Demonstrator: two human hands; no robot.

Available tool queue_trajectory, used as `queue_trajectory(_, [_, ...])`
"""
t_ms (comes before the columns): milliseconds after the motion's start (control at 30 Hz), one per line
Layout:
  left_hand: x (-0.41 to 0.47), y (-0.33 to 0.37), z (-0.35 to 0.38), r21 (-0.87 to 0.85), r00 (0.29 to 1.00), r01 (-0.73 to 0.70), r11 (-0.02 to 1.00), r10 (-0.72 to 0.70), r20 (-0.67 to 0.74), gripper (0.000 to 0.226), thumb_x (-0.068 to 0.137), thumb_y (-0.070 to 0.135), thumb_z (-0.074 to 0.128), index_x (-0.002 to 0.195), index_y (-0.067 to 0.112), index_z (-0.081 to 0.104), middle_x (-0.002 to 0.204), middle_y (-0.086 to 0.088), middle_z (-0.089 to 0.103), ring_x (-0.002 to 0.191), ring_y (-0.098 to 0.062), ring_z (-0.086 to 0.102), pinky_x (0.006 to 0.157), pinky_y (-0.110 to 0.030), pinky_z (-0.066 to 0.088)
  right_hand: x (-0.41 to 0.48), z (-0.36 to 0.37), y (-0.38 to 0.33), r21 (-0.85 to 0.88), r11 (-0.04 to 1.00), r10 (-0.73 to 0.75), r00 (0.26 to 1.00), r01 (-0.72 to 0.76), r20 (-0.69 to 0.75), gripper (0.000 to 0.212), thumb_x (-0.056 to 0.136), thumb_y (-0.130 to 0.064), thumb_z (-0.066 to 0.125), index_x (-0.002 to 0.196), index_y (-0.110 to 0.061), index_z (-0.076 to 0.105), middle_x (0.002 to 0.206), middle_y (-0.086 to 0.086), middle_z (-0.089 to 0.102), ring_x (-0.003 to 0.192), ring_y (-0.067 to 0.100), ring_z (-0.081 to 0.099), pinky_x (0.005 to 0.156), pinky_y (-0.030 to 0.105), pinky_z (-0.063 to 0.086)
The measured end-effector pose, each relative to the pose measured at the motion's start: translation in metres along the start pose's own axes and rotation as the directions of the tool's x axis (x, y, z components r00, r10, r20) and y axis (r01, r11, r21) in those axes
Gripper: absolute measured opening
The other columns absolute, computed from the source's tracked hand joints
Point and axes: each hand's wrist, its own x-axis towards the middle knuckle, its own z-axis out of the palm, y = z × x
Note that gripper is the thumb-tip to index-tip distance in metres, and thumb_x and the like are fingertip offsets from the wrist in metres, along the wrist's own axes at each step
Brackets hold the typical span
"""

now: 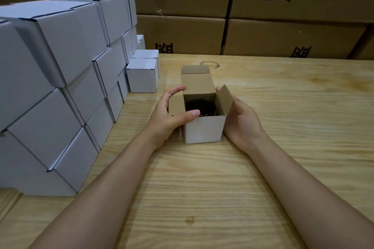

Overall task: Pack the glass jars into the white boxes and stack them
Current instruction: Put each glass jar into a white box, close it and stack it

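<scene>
Bare left hand (166,115) and bare right hand (242,121), both on uncovered forearms right down to the lower edge. Slender fingers. Short, trimmed, unpainted nail on the left thumb (195,113).

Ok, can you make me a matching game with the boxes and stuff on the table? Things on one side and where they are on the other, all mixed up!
Things:
1. dark jar
2. open box
3. closed white boxes
4. brown cartons

Places:
A. stacked at the left side of the table
B. between the left hand and the right hand
C. inside the open box
D. behind the table, with black print on them

Pairs: 1-C, 2-B, 3-A, 4-D.
</scene>
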Motion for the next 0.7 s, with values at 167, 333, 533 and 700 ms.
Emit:
queue_trajectory(167, [0.001, 0.002, 0.0, -0.052, 0.999, 0.039, 0.998, -0.04, -0.012, 0.083, 0.053, 0.04, 0.08, 0.129, 0.029, 0.049, 0.099, 0.039, 0.06, 0.1, 0.009, 0.06, 0.077, -0.019, 0.053, 0.001, 0.001, 0.0, -0.058, 0.997, 0.057, 0.995, -0.052, 0.083, 0.066, 0.081, -0.029, 0.059, 0.143, -0.02, 0.039, 0.133, 0.011, 0.058, 0.12, 0.029, 0.057, 0.094, 0.039, 0.05])
queue_trajectory(333, [-0.001, 0.005, 0.005, -0.039, 0.999, 0.034, 0.999, -0.035, -0.003, 0.087, 0.059, 0.041, 0.077, 0.137, 0.03, 0.04, 0.106, 0.042, 0.057, 0.102, 0.013, 0.057, 0.079, -0.016, 0.052, 0.003, 0.006, 0.005, -0.077, 0.997, 0.034, 0.991, -0.025, 0.128, 0.06, 0.078, -0.015, 0.056, 0.138, -0.015, 0.047, 0.129, 0.018, 0.059, 0.103, 0.026, 0.063, 0.083, 0.034, 0.054])
queue_trajectory(533, [0.005, 0.012, -0.004, -0.556, 0.95, 0.314, 0.77, -0.252, 0.186, 0.075, 0.089, 0.07, 0.023, 0.144, 0.023, 0.041, 0.136, -0.003, 0.057, 0.132, -0.019, 0.047, 0.116, -0.037, 0.026, 0.007, 0.004, 0.008, -0.079, 0.997, 0.021, 0.996, -0.014, 0.089, 0.057, 0.074, -0.015, 0.057, 0.131, -0.014, 0.051, 0.12, 0.013, 0.064, 0.1, 0.025, 0.063, 0.08, 0.034, 0.053])
queue_trajectory(700, [0.005, 0.013, 0.003, -0.451, 0.963, 0.267, 0.852, -0.213, 0.167, 0.053, 0.093, 0.034, 0.036, 0.142, 0.014, 0.043, 0.141, -0.009, 0.051, 0.117, -0.022, 0.053, 0.108, -0.036, 0.032, 0.007, 0.005, 0.009, -0.082, 0.997, 0.01, 0.996, -0.003, 0.09, 0.057, 0.075, -0.016, 0.057, 0.131, -0.018, 0.051, 0.117, 0.008, 0.064, 0.098, 0.022, 0.063, 0.08, 0.034, 0.052])
